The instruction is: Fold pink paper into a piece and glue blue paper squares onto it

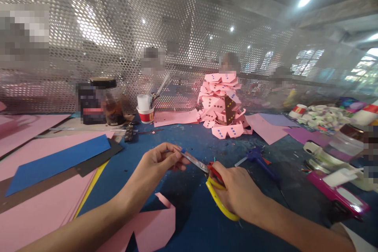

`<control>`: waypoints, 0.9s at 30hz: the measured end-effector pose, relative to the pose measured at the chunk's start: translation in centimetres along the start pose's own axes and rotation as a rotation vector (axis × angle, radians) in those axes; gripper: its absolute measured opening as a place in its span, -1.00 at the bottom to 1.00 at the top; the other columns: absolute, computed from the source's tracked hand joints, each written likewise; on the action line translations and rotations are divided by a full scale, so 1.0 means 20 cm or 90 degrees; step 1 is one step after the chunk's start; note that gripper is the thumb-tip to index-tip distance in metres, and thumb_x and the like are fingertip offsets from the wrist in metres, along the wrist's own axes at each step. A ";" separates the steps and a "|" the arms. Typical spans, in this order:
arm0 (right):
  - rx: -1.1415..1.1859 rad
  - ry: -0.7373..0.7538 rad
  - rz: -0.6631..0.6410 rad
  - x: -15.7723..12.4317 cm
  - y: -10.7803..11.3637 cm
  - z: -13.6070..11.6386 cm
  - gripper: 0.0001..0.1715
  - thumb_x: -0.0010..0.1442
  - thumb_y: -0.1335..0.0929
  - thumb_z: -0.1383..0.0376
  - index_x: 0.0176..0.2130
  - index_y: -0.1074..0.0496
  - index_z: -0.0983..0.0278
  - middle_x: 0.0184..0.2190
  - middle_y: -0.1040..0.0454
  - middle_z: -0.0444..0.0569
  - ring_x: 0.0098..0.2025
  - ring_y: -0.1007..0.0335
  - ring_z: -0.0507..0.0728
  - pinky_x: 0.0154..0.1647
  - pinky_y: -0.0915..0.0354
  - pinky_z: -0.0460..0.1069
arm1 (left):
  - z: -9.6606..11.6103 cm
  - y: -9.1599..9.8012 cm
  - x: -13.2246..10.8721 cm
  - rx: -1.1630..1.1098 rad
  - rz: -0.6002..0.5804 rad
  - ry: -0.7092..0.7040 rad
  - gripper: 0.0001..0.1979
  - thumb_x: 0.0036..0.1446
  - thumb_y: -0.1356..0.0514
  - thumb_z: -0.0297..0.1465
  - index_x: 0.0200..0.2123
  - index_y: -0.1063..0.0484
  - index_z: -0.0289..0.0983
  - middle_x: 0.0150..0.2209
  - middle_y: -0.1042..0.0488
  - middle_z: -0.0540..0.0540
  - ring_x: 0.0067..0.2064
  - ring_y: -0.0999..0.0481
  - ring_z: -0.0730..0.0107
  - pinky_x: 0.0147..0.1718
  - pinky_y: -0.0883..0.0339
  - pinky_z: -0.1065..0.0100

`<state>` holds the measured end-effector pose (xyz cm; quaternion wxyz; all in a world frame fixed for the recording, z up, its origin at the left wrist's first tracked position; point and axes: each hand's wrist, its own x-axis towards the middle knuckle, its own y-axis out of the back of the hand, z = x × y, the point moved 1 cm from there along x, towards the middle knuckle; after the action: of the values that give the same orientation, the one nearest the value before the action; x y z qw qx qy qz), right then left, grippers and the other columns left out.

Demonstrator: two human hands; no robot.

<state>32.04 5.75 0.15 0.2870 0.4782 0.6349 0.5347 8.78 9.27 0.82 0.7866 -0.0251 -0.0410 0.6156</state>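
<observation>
My right hand (230, 185) is closed on the handles of a pair of scissors (217, 195), one handle red and one yellow. The blades point left and look nearly closed, their tips at the fingers of my left hand (167, 157). My left hand is pinched near a small blue piece (183, 151) at the blades; how much of it the fingers cover is hidden. Below my hands a cut and folded pink paper (155, 224) lies on the blue table (189, 212).
Pink sheets (38, 220) and a blue strip (60, 163) lie at left. A pink paper stack (218, 104), paper cup (145, 114) and glass jar (113, 106) stand behind. On the right are a blue glue gun (261, 161), a magenta tool (336, 193) and a tape roll (317, 151).
</observation>
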 end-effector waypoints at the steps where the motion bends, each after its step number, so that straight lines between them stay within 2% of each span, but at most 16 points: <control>1: -0.001 0.000 0.001 0.00 0.00 0.00 -0.85 0.21 -0.36 0.21 -0.25 -0.35 0.24 -0.58 -0.48 -0.16 -0.57 -0.37 0.05 -0.53 0.12 -0.06 | 0.00 0.00 0.00 0.000 0.001 0.002 -0.77 0.16 -0.30 -0.22 -0.26 -0.43 -0.27 -0.34 -0.64 -0.08 -0.33 -0.60 0.37 -0.25 -0.42 0.33; 12: -0.032 -0.003 0.023 0.00 -0.04 0.02 -0.84 0.19 -0.37 0.20 -0.27 -0.34 0.23 -0.59 -0.47 -0.17 -0.60 -0.31 0.04 -0.51 0.16 -0.05 | 0.00 0.00 -0.01 -0.003 0.007 0.016 -0.75 0.13 -0.31 -0.23 -0.27 -0.42 -0.28 -0.31 -0.65 -0.11 -0.33 -0.60 0.37 -0.25 -0.42 0.35; 19: -0.040 -0.018 0.024 0.01 -0.03 0.02 -0.87 0.20 -0.36 0.23 -0.28 -0.35 0.23 -0.59 -0.48 -0.16 -0.60 -0.35 0.06 -0.50 0.17 -0.04 | 0.00 0.00 -0.01 -0.009 -0.007 0.038 -0.78 0.18 -0.27 -0.23 -0.28 -0.39 -0.26 -0.25 -0.67 -0.14 -0.30 -0.60 0.36 -0.20 -0.38 0.32; 27: -0.055 -0.011 0.038 0.00 -0.05 0.03 -0.90 0.18 -0.35 0.25 -0.29 -0.36 0.23 -0.59 -0.51 -0.14 -0.59 -0.39 0.07 -0.51 0.18 -0.03 | 0.01 -0.01 -0.02 0.047 0.012 0.051 -0.74 0.17 -0.26 -0.17 -0.29 -0.40 -0.25 -0.27 -0.68 -0.15 -0.32 -0.57 0.36 -0.26 -0.33 0.34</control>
<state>32.33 6.12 -0.89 0.2968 0.4887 0.5939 0.5660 8.79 8.94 1.08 0.7820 -0.0215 0.0134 0.6228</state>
